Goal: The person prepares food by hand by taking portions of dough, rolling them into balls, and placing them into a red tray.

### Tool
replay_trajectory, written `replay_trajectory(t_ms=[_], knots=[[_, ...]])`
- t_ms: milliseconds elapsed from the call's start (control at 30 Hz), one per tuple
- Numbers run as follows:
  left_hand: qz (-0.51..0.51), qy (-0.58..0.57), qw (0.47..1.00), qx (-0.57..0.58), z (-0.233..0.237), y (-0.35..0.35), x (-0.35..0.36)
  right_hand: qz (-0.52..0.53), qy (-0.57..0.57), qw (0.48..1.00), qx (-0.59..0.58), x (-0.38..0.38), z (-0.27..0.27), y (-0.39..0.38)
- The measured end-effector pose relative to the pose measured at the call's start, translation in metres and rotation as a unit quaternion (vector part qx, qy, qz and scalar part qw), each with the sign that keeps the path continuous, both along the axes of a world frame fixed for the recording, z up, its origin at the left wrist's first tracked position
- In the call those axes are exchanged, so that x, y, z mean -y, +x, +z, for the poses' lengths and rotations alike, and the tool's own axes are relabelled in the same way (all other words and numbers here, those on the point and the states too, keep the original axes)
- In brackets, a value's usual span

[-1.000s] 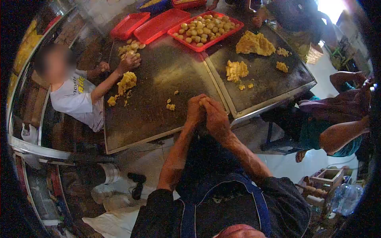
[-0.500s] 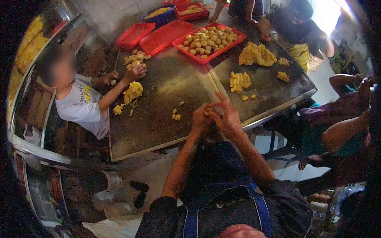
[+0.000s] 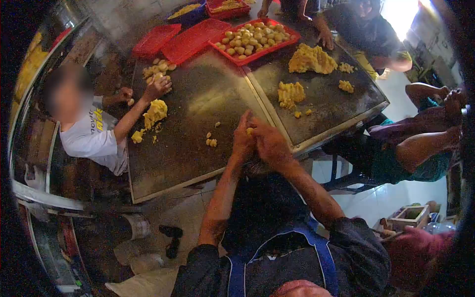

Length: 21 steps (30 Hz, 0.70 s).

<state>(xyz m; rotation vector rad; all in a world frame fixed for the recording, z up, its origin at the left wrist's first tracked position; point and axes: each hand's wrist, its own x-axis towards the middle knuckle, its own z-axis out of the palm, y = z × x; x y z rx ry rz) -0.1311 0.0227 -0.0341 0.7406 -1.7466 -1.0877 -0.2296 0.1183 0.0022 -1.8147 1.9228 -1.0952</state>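
Note:
My left hand and my right hand meet over the near edge of the metal table. Between them shows a small piece of yellow dough, mostly covered by my fingers. Both hands are closed around it, the left with its fingers pointing up. A few dough bits lie to the left of my hands. Beyond them to the right sits a ridged lump of yellow dough, with a larger dough mound behind it.
A red tray of round dough balls stands at the back, beside flat red trays and a blue bowl. At the left a person handles dough pieces. Other people stand behind the table and sit at the right.
My hands have come closer together, and the right hand's raised fingers have folded in over the dough piece. The view has shifted slightly. At lower right a dark red sleeve has appeared.

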Motion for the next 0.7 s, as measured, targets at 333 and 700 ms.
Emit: replay_trajectory(t_ms=[333, 700], knots=[[0.027, -0.008, 0.985, 0.169, 0.006, -0.005, -0.010, -0.055, -0.173, 0.977, -0.110, -0.003, 0.017, -0.020], [-0.015, -0.009, 0.996, 0.085, 0.006, 0.001, -0.001, -0.043, -0.099, 0.994, -0.027, 0.003, -0.002, -0.010]])
